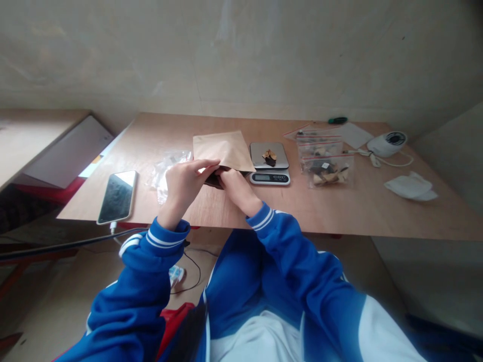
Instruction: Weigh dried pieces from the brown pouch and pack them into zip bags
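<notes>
A brown kraft paper bag (226,148) lies in front of me with its mouth toward me. My left hand (184,183) pinches the upper edge of that mouth between thumb and fingers. At the mouth is my right hand (239,187), its fingertips hidden inside the bag, so I cannot tell what they hold. Just right of the bag stands a kitchen scale (270,178) with a steel plate. A few tan and dark dried pieces (269,157) rest on the plate. The scale's display is too small to read.
Clear zip bags (327,171) with dried pieces lie right of the scale. Farther right are a white camera (387,144) with its cable and a crumpled white sheet (410,186). Clear plastic bags (162,176) and a plugged-in phone (117,197) lie left. A green-handled tool (337,120) sits at the back.
</notes>
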Tool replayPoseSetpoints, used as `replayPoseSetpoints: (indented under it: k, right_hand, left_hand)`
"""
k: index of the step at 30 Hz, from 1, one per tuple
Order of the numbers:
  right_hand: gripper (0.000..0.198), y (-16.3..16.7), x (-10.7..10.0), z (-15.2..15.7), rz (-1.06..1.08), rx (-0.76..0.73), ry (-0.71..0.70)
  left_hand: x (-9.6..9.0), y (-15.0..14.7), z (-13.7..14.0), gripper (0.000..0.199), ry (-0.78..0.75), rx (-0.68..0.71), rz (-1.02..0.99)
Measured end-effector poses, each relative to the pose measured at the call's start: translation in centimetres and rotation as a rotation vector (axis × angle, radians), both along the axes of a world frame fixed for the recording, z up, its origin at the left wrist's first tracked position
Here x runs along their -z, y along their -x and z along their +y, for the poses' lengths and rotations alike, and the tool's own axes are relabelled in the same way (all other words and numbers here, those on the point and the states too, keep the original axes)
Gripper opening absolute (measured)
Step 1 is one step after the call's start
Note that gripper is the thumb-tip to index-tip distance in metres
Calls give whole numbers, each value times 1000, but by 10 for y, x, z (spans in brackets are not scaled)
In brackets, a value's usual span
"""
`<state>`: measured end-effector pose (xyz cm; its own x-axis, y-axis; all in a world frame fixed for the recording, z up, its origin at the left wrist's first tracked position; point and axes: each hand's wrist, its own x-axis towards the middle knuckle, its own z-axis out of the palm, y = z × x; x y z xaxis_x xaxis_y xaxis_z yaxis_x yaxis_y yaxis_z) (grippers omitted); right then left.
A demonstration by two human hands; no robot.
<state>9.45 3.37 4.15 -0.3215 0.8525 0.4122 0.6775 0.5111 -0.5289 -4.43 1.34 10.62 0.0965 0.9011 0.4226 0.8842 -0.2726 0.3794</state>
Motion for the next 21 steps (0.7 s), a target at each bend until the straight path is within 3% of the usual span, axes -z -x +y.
replayPoseSetpoints:
  k: [6, 11, 15, 21]
  right_hand:
    - [23, -3, -9, -16, -67, 30, -133]
    - [16, -10, -25, -39, 129, -29, -181]
    - [11, -34, -35, -65, 381, -42, -189]
    - [7, -78, -11, -67, 698, 121, -39]
  left_hand:
    - [-7, 2, 8, 31, 2, -24, -22]
    - [-7, 1, 13, 33, 7, -27, -41]
    - [-3, 2, 13, 29, 25, -53, -33]
    - [16, 7, 24, 25, 64, -73, -26]
